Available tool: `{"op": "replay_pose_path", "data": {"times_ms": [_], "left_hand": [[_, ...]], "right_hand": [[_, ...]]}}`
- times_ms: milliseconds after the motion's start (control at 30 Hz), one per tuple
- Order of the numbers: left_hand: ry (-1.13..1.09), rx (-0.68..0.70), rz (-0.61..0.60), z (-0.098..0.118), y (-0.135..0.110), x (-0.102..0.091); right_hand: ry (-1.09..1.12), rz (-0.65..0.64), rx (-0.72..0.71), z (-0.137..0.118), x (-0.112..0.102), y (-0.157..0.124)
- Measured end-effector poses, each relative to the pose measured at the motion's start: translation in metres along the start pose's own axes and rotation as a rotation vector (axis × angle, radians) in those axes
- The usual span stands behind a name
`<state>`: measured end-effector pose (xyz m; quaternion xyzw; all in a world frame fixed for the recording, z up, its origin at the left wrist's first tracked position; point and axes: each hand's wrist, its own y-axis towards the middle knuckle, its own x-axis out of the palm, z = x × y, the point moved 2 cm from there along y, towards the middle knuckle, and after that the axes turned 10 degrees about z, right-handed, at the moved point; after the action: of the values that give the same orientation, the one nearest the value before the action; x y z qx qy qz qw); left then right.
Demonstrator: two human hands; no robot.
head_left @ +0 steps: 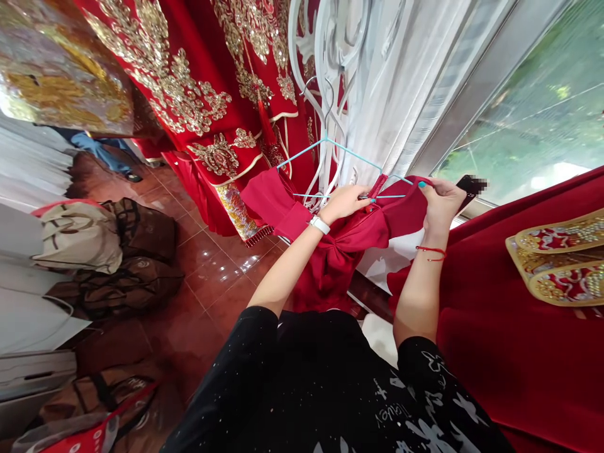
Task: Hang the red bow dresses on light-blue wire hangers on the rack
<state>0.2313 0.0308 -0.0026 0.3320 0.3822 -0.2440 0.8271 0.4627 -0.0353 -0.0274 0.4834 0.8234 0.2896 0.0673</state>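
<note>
A crimson dress (325, 270) with a gathered bodice hangs on a light blue wire hanger (352, 153). My left hand (346, 202), with a white watch at the wrist, lies over the bodice, its fingertips closed on the cloth near the strap. Higher up and to the right, my right hand (441, 196) pinches the dress's right shoulder piece between thumb and fingers, close to the hanger's end. A red string bracelet circles that wrist. Behind the right hand a small black thing (469, 187) sticks out; its kind is unclear.
Red garments with gold sequin embroidery (179, 88) hang at the upper left. A white scrolled metal frame (330, 38) stands before white curtains and a window (533, 100). Several bags (80, 233) lie on the red tiled floor (212, 270). Red cloth (509, 365) hangs at right.
</note>
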Motion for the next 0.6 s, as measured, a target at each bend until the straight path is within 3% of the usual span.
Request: {"op": "replay_pose_path", "data": {"times_ms": [167,367,500,600], "left_hand": [[-0.055,0.006,-0.013,0.000,0.004,-0.002],[-0.013,0.036,-0.046,-0.001,0.002,-0.010],[0.011,0.025,-0.049,-0.004,-0.001,-0.013],[0.029,0.038,-0.046,-0.003,-0.002,-0.013]], "right_hand": [[-0.080,-0.132,-0.038,-0.027,-0.009,0.011],[-0.068,-0.422,-0.033,-0.038,-0.023,0.014],[-0.050,-0.403,-0.050,-0.028,-0.012,0.008],[0.023,-0.299,-0.070,-0.023,0.000,0.000]]}}
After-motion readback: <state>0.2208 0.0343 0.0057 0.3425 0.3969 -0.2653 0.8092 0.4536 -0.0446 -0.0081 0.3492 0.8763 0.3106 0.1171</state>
